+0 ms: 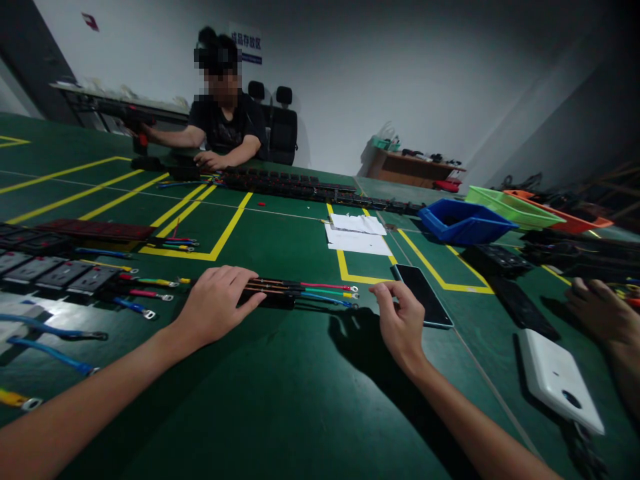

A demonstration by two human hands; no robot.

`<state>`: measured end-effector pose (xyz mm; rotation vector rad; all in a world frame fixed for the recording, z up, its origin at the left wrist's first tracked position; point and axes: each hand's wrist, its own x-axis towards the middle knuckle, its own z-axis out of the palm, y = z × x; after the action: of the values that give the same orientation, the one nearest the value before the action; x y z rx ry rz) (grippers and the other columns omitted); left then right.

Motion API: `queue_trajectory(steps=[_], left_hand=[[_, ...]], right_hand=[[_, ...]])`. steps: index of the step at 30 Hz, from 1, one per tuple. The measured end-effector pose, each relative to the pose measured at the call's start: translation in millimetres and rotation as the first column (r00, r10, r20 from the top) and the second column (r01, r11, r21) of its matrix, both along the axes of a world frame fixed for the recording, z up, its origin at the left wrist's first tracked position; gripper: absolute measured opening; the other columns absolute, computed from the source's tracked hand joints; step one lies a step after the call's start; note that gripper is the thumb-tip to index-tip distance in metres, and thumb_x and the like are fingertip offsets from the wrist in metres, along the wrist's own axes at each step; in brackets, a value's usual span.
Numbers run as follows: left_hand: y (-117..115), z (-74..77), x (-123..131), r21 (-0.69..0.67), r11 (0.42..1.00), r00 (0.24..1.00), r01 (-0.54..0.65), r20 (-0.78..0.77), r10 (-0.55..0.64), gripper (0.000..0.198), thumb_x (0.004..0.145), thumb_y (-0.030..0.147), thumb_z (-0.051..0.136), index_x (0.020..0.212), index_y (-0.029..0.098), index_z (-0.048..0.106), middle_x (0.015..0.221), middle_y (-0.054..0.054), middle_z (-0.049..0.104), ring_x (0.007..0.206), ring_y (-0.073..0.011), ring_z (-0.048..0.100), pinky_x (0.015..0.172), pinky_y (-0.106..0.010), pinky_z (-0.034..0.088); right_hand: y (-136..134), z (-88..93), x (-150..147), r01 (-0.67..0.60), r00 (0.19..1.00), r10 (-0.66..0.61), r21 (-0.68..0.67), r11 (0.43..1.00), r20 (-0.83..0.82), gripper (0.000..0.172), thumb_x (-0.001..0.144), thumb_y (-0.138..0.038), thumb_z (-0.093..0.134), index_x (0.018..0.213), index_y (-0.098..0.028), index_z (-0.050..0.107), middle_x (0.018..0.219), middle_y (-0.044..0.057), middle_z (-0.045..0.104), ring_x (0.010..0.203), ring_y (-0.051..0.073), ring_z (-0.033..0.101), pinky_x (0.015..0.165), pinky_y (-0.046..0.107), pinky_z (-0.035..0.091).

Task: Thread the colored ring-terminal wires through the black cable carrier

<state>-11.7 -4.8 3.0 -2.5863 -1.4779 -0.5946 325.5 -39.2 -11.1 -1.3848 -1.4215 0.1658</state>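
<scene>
Lying over the black strip (273,301) near the middle of the head view, the left hand (220,300) has its fingers bent across it and its thumb stretched along it toward three o'clock, so that it seems to be gripped against the green table (300,413). Taking the strip as the centre of the dial, with twelve pointing away from the wearer, a red wire (325,287), a green wire (325,292) and a blue wire (325,299) run out toward three o'clock, with metal ring terminals at their ends. Just past those ends, also at three, the right hand (400,320) hangs with its fingers loosely curled, nothing visible in them and a gap before the terminals. A phone (423,293) lies just behind that hand.

White paper (357,237) lies at two o'clock; a blue bin (463,223) and a light green bin (513,208) stand farther out, between two and three. A white device (560,380) lies between three and four, near a hand of another person (595,310) at the picture's edge. At nine are grey-black modules (55,270) with ring-ended cables. Between eleven and twelve, across the table, a co-worker (227,127) in a dark top holds a power tool (140,137) in one hand and rests the other beside a long row of dark strips (320,187).
</scene>
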Motion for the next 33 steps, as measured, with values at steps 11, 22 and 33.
queue_trajectory(steps=[11, 22, 33], left_hand=[[0.3, 0.8, 0.4, 0.005, 1.0, 1.0, 0.001, -0.017, -0.001, 0.044, 0.1, 0.052, 0.048, 0.117, 0.015, 0.067, 0.113, -0.014, 0.073, 0.104, -0.0322, 0.066, 0.09, -0.049, 0.049], [0.2, -0.3, -0.4, 0.009, 1.0, 1.0, -0.002, -0.013, 0.003, 0.044, 0.1, 0.052, 0.049, 0.117, 0.016, 0.067, 0.113, -0.013, 0.073, 0.104, -0.0321, 0.066, 0.091, -0.048, 0.049], [-1.0, 2.9, 1.2, -0.019, 1.0, 1.0, -0.015, 0.008, 0.015, 0.045, 0.099, 0.053, 0.048, 0.116, 0.017, 0.068, 0.113, -0.014, 0.073, 0.104, -0.0321, 0.066, 0.091, -0.049, 0.049]], right_hand=[[-1.9, -4.1, -3.3, -0.059, 0.987, 0.09, -0.216, 0.974, 0.132, 0.045, 0.102, -0.052, 0.048, 0.09, -0.02, 0.077, 0.093, 0.008, 0.073, 0.086, 0.024, 0.064, 0.069, 0.032, 0.043], [1.6, -8.3, -3.6, -0.125, 0.977, 0.159, -0.221, 0.967, 0.143, 0.04, 0.101, -0.051, 0.05, 0.102, -0.02, 0.076, 0.104, 0.011, 0.074, 0.097, 0.027, 0.065, 0.08, 0.039, 0.051], [-8.1, 2.9, -4.4, -0.35, 0.921, 0.332, 0.059, 0.935, 0.203, 0.043, 0.099, -0.026, 0.056, 0.141, -0.025, 0.059, 0.139, 0.012, 0.062, 0.123, 0.027, 0.06, 0.088, 0.043, 0.059]])
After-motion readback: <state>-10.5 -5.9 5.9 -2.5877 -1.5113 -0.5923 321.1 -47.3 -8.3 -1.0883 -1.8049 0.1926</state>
